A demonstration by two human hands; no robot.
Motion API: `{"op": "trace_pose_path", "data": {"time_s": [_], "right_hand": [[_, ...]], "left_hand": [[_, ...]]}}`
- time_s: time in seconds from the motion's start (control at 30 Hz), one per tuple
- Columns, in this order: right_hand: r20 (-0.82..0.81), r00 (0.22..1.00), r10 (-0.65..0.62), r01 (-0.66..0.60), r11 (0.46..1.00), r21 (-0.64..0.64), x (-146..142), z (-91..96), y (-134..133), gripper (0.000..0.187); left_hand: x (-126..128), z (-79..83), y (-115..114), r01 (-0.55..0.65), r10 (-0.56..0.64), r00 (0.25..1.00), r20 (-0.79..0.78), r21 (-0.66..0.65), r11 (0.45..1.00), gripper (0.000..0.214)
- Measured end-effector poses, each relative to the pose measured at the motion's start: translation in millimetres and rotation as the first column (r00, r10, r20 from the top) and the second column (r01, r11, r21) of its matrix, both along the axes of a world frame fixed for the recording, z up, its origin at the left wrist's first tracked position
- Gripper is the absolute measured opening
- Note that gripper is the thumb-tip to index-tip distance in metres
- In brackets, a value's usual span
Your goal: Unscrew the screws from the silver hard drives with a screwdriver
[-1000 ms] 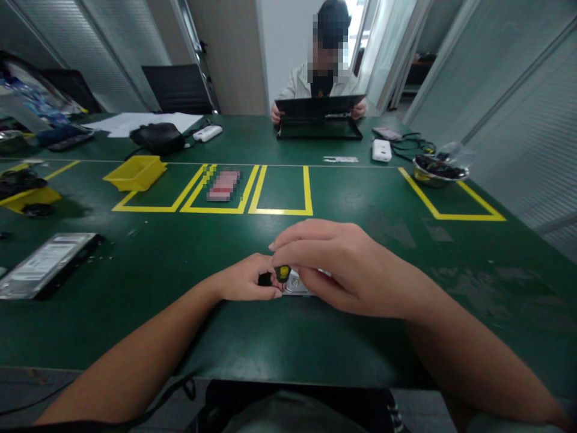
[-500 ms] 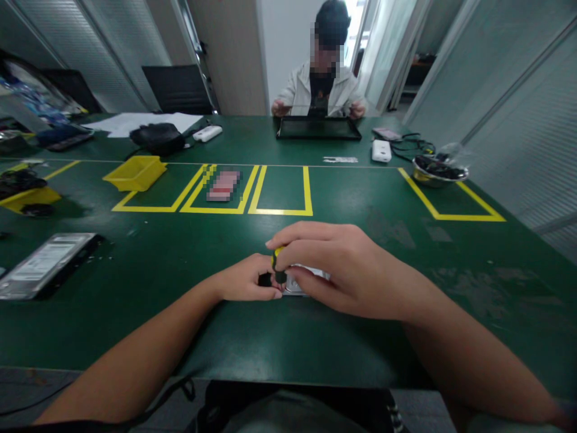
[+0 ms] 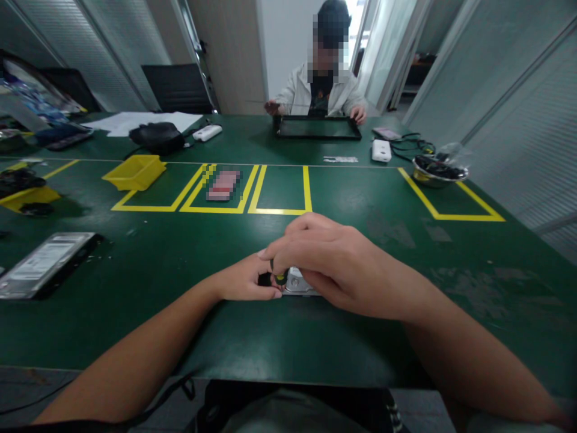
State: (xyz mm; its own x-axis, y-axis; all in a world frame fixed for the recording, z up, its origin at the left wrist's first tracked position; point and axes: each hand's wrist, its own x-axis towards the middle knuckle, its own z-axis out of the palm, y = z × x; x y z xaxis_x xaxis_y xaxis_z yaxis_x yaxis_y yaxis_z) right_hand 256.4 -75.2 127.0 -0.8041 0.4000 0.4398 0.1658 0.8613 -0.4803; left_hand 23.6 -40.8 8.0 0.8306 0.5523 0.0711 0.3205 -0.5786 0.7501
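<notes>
In front of me on the green table lies a silver metal hard drive [image 3: 295, 280], mostly covered by my hands. My left hand [image 3: 246, 278] grips its left end, thumb at the near edge and fingertips partly hidden. A short screwdriver [image 3: 282, 278] with a yellow and black handle stands roughly upright at that end, close to my left thumb. My right hand [image 3: 340, 264] is closed around the screwdriver's handle from above. The screwdriver's tip cannot be made out clearly.
Another hard drive [image 3: 49, 261] with a white label lies at left. Farther back are a yellow bin [image 3: 135, 172], a blurred-out pink item [image 3: 224, 184] inside yellow tape, and a metal bowl [image 3: 439, 171] of dark parts. Opposite, a person [image 3: 322, 90] handles a black frame [image 3: 318, 135].
My right hand's fingers have turned and curled further over the screwdriver, uncovering more of the hard drive. My left hand stays still. The person opposite has shifted both hands.
</notes>
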Motion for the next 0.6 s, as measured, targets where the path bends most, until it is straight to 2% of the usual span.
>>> {"op": "trace_pose_path", "data": {"time_s": [0.2,0.37,0.6], "right_hand": [[-0.026,1.000,0.007,-0.007,1.000,-0.003,-0.9,-2.9,0.4,0.030],[-0.026,1.000,0.013,-0.012,0.999,0.033,-1.1,-2.6,1.9,0.024],[-0.012,1.000,-0.023,0.024,0.996,0.083,-1.4,-3.2,1.1,0.022]], "left_hand": [[0.4,0.5,-0.3,-0.018,0.018,1.000,-0.001,0.014,1.000,0.017],[0.8,2.8,1.0,-0.010,0.010,1.000,-0.026,-0.004,1.000,0.020],[2.3,4.0,-0.2,0.025,-0.023,0.999,0.044,-0.040,0.999,0.019]]}}
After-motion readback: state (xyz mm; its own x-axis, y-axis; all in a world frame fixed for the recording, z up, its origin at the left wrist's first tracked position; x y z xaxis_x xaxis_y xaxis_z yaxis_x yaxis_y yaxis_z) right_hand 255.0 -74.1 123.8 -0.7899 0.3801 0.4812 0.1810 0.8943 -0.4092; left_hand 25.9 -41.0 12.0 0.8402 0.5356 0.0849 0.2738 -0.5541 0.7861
